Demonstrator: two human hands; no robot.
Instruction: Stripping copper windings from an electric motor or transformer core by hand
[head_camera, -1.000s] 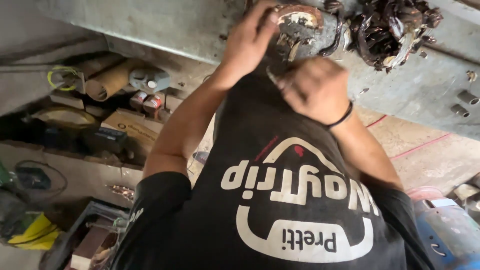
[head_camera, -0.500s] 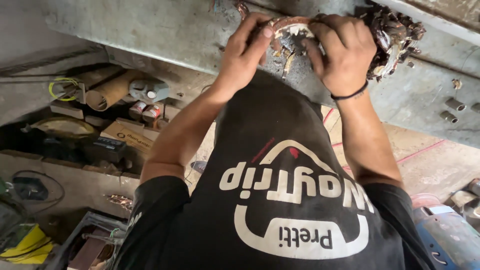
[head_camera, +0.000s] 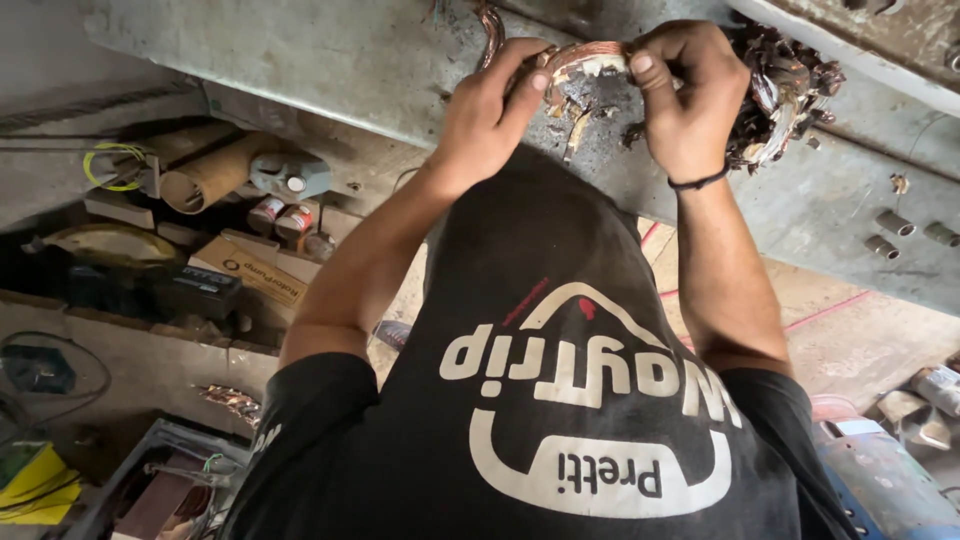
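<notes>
Both hands up at the grey metal workbench (head_camera: 330, 60). Left hand (head_camera: 490, 115) curled tight, thumb and fingers pinching one end of a bundle of copper winding wire (head_camera: 585, 62). Right hand (head_camera: 690, 95) clenched on the other end, black band at the wrist. Bundle held between them just above the bench top. Beside the right hand, a dark tangle of scrap wire (head_camera: 785, 95).

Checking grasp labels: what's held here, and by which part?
Both hands, left hand and right hand, pinch a curved bundle of copper winding wire at its two ends, thumbs and fingertips on the strands.
</notes>
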